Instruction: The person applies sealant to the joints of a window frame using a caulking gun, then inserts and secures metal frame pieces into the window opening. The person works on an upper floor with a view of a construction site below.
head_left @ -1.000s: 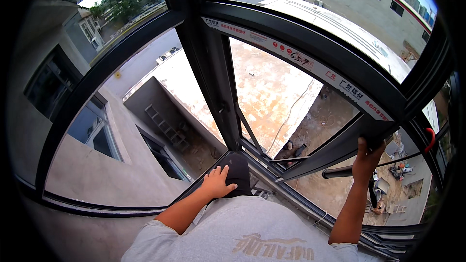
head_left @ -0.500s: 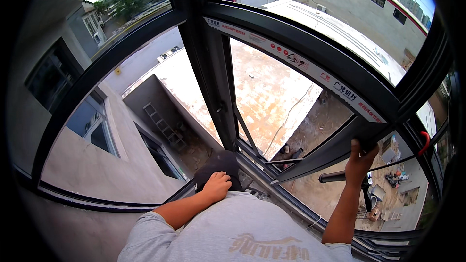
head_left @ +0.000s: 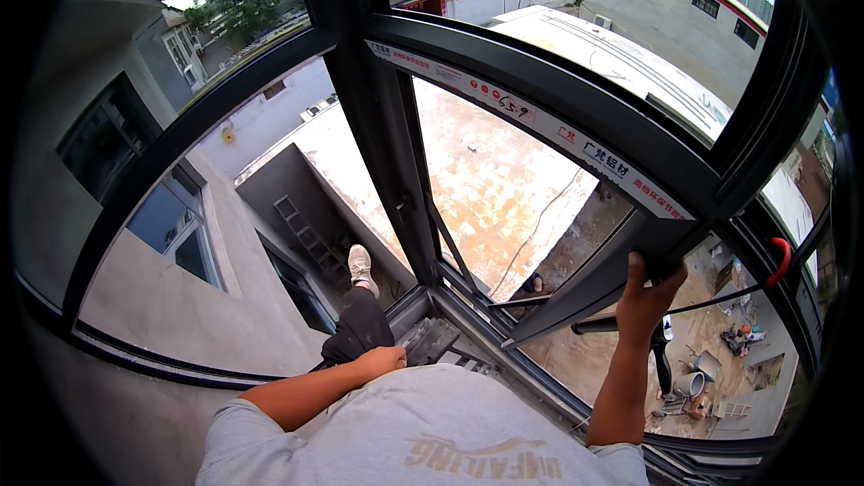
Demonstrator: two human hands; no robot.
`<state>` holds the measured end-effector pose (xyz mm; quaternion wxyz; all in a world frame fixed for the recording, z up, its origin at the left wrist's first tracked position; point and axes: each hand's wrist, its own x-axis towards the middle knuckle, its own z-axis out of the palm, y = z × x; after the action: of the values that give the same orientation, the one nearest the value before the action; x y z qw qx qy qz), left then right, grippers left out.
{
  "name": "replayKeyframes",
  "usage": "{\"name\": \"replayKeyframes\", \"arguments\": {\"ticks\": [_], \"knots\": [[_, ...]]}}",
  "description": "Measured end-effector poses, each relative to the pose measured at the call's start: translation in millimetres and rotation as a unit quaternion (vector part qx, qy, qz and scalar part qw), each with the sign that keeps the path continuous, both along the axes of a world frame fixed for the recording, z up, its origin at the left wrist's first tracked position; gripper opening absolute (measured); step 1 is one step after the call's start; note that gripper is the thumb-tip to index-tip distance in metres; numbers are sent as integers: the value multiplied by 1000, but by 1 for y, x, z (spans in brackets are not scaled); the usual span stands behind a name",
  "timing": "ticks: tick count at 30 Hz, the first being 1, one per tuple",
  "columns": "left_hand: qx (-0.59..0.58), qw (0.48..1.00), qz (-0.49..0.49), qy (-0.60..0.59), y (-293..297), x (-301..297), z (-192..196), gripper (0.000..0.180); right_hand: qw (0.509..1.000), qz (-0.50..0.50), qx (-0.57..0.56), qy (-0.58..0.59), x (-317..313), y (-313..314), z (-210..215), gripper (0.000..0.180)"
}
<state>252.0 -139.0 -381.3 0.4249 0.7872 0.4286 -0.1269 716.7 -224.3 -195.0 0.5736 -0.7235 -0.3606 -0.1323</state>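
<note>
My right hand (head_left: 650,299) is wrapped round the lower corner of a dark grey window sash (head_left: 589,286), which stands tilted out from its frame. A printed protective strip (head_left: 531,117) runs along the sash's upper rail. Low in the middle, my left hand (head_left: 385,360) is closed beside my dark trouser leg (head_left: 360,328); its fingertips are hidden. That leg is stretched forward, and its pale shoe (head_left: 360,265) shows against the lower left window opening. A slim stay arm (head_left: 454,238) joins the sash to the frame.
A thick dark mullion (head_left: 373,126) rises between the left and right openings. A red curved handle (head_left: 779,261) with a dark cable hangs at the right. Far below lie a pale flat roof (head_left: 504,171), a ladder (head_left: 306,229) and a yard with buckets and tools (head_left: 706,369).
My leg has come forward, so the shoe now shows. My left hand has slid left and lower, its fingers now more curled. My right hand keeps its hold on the sash.
</note>
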Motion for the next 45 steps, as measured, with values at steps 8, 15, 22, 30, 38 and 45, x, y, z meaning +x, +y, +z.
{"name": "replayKeyframes", "arguments": {"ticks": [8,15,22,30,38,45], "knots": [[-86,984,64,-143,23,18,9,42,1000,-7,-13,11,3,-3,-3,78],[5,988,-66,-140,50,56,43,49,999,-12,-28,15,1,-4,1,76],[-58,983,-82,-155,59,81,1,44,999,-12,-33,18,1,-6,0,75],[-84,972,-133,-172,90,89,-34,38,997,-49,-59,-14,0,-2,-3,73],[-105,966,-183,-149,128,76,-53,43,995,-84,7,-43,-13,11,-14,74],[-130,964,-116,-201,142,34,-88,35,991,-108,23,-76,-24,40,-9,72]]}}
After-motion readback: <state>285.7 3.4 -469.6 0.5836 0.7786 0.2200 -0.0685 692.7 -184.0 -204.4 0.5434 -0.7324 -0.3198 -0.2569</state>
